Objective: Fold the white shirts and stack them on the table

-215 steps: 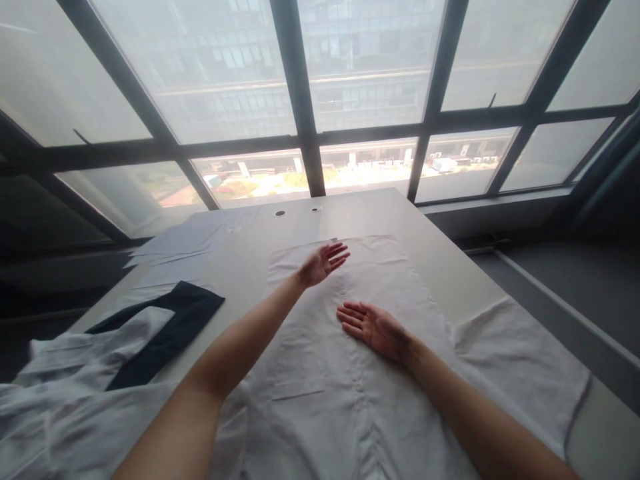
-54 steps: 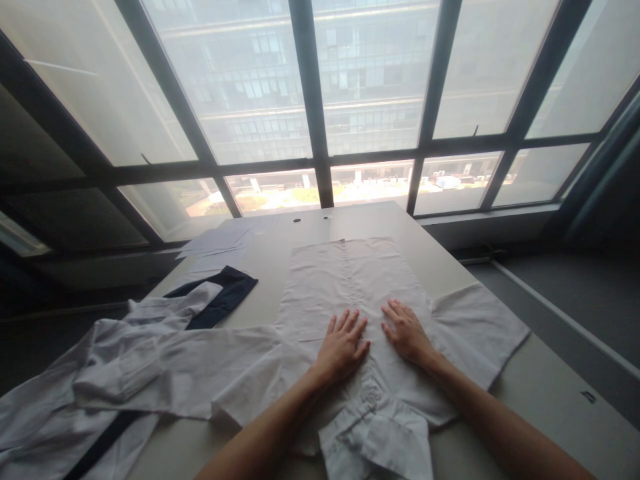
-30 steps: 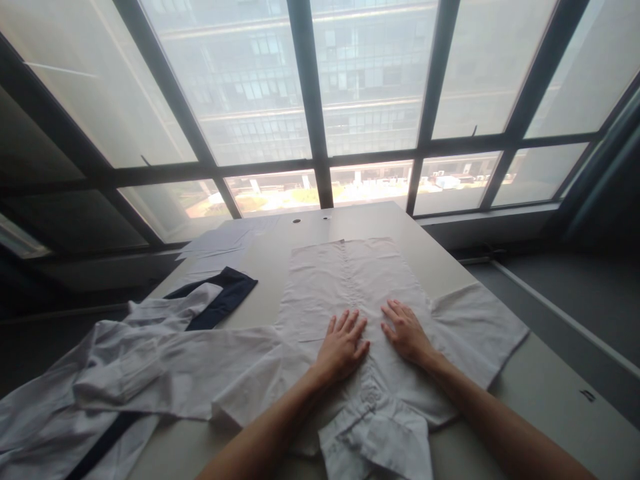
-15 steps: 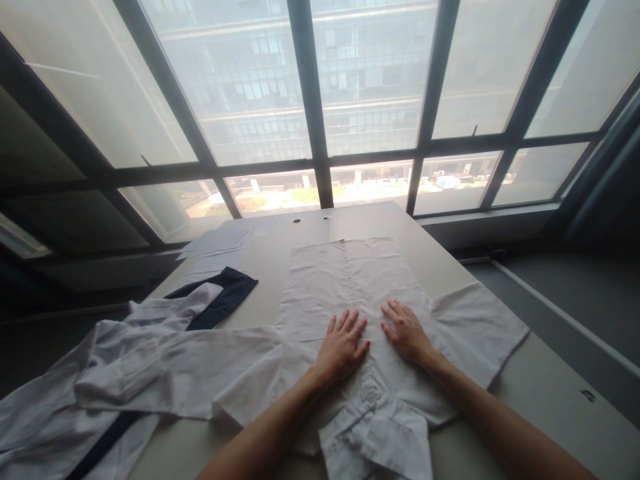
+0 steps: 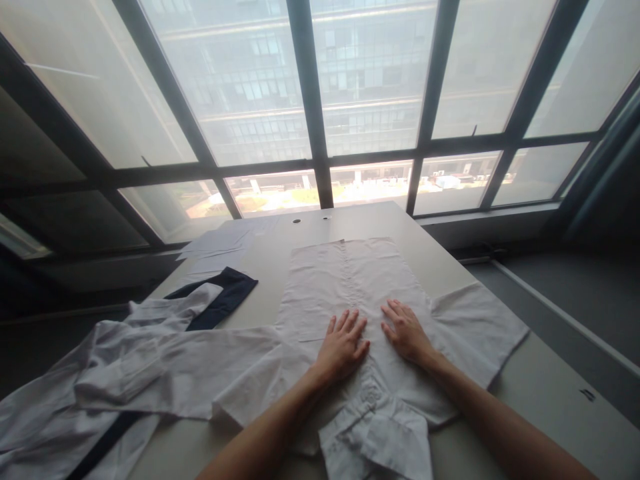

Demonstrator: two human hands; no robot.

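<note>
A white short-sleeved shirt (image 5: 320, 280) lies spread on the table, its hem toward the window and its collar (image 5: 385, 440) at the near edge. The gathered front seam runs down its middle. My left hand (image 5: 343, 345) rests palm down on the shirt, left of that seam, fingers spread. On the other side of the seam my right hand (image 5: 406, 332) also lies flat, fingers stretched out. Neither hand grips the cloth. One sleeve (image 5: 480, 327) reaches out to the right; the left sleeve runs toward a heap of other clothing.
Rumpled white and dark garments (image 5: 125, 360) cover the table's left side, with a navy cloth piece (image 5: 227, 293) among them. Paper sheets (image 5: 215, 243) lie behind. The white table (image 5: 370, 220) reaches to large windows, and a pale bar (image 5: 560, 313) runs along the floor at right.
</note>
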